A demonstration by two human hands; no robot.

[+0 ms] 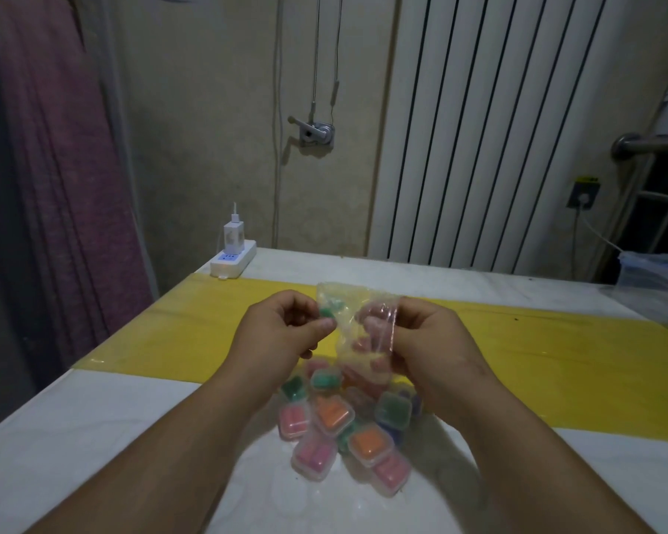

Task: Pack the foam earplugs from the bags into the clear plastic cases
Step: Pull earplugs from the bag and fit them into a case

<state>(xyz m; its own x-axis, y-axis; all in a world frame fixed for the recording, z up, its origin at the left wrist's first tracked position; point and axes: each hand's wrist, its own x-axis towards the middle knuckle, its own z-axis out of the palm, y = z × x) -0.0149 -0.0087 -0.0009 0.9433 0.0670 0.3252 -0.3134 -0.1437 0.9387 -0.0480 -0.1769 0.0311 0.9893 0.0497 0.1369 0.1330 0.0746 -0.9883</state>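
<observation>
I hold a small clear bag [357, 325] up at the centre of the frame, above the surface [132, 437]; my left hand [286, 329] pinches its left edge between thumb and curled fingers, and a green earplug [326, 312] shows right at those fingertips, though I cannot tell whether it sits inside the plastic or outside; my right hand [429, 341] grips the bag's right side, fingers curled round the crumpled film; pinkish earplugs [371, 325] show through it, blurred.

Just below both hands, in the lower middle, lies a heap of clear plastic cases [336, 418], touching and overlapping; they show pink, orange, green and blue fillings. A yellow strip [193, 333] runs across the white surface, and the heap's far edge reaches it. At the surface's far left corner sits a white power strip [234, 262] with a charger [233, 237] plugged in; a white radiator [479, 148] stands at upper right; a purple curtain [55, 186] hangs at left.
</observation>
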